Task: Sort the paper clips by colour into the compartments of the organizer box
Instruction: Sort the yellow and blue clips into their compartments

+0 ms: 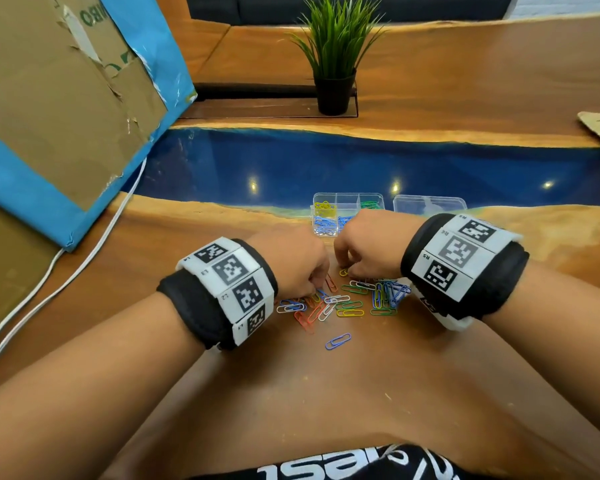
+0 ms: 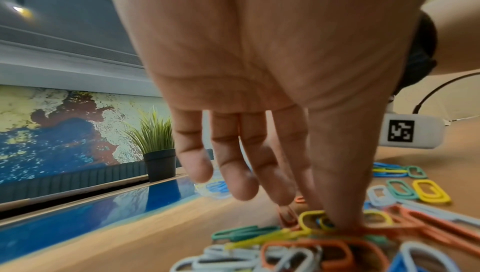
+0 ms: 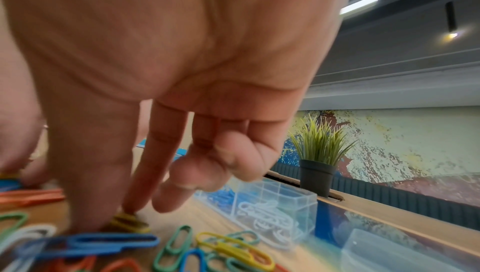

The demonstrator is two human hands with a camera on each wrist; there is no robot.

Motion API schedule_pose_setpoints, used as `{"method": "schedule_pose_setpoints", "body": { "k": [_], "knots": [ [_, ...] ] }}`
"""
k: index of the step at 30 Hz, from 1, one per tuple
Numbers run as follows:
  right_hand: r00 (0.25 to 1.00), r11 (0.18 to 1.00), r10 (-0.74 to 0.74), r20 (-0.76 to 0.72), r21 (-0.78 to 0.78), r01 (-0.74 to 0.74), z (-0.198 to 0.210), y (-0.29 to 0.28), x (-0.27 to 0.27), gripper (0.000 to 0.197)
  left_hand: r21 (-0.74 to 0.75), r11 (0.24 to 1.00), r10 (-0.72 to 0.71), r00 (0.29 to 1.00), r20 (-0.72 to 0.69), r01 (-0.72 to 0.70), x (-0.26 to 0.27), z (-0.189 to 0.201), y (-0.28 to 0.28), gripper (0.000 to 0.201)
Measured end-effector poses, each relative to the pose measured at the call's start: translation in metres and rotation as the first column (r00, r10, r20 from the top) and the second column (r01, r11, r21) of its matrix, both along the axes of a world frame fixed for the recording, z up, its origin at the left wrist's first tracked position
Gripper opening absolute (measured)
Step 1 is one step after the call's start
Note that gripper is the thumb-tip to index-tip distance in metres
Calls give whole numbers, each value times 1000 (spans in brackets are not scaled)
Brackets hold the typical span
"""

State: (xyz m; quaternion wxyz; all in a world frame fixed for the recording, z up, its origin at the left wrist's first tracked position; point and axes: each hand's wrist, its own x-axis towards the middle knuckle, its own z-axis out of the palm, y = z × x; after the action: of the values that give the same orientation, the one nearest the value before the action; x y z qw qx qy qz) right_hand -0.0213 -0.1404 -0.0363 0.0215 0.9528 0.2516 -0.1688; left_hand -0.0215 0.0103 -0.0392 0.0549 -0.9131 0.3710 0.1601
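A loose pile of coloured paper clips (image 1: 354, 299) lies on the wooden table in front of me. My right hand (image 1: 343, 268) (image 3: 106, 219) pinches a yellow clip (image 3: 127, 223) between thumb and index finger at the pile's far edge, with the other fingers curled. My left hand (image 1: 312, 285) (image 2: 314, 210) reaches down into the pile's left side. Its thumb tip rests on a yellow clip (image 2: 311, 221) and its fingers hang fairly straight. The clear organizer box (image 1: 347, 195) (image 3: 298, 196) stands just beyond the hands, holding yellow, blue, green and white clips in separate compartments.
The clear lid (image 1: 430, 204) lies right of the box. One blue clip (image 1: 338, 341) sits apart, nearer me. A cardboard panel edged in blue (image 1: 59, 98) leans at the left with a white cable (image 1: 66, 271) below it. A potted plant (image 1: 335, 95) stands beyond the blue resin strip (image 1: 361, 164).
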Motion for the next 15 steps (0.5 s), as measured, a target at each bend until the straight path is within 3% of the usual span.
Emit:
{"method": "schedule_pose_setpoints", "body": {
  "k": [7, 10, 13, 15],
  "knots": [
    [999, 999, -27, 30, 30, 26, -2, 0, -3, 12, -48, 999, -10, 1000, -22, 9, -2, -1, 3, 13],
    [992, 977, -123, 28, 177, 117, 0, -6, -6, 5, -111, 993, 29, 997, -74, -38, -1, 0, 4, 9],
    [947, 849, -264, -181, 422, 317, 2, -14, -10, 10, -227, 964, 107, 982, -156, -141, -3, 3, 9, 7],
    [836, 650, -317, -448, 539, 536, 4, -19, -12, 22, -349, 899, 174, 946, -273, -266, -2, 6, 15, 11]
  ]
}}
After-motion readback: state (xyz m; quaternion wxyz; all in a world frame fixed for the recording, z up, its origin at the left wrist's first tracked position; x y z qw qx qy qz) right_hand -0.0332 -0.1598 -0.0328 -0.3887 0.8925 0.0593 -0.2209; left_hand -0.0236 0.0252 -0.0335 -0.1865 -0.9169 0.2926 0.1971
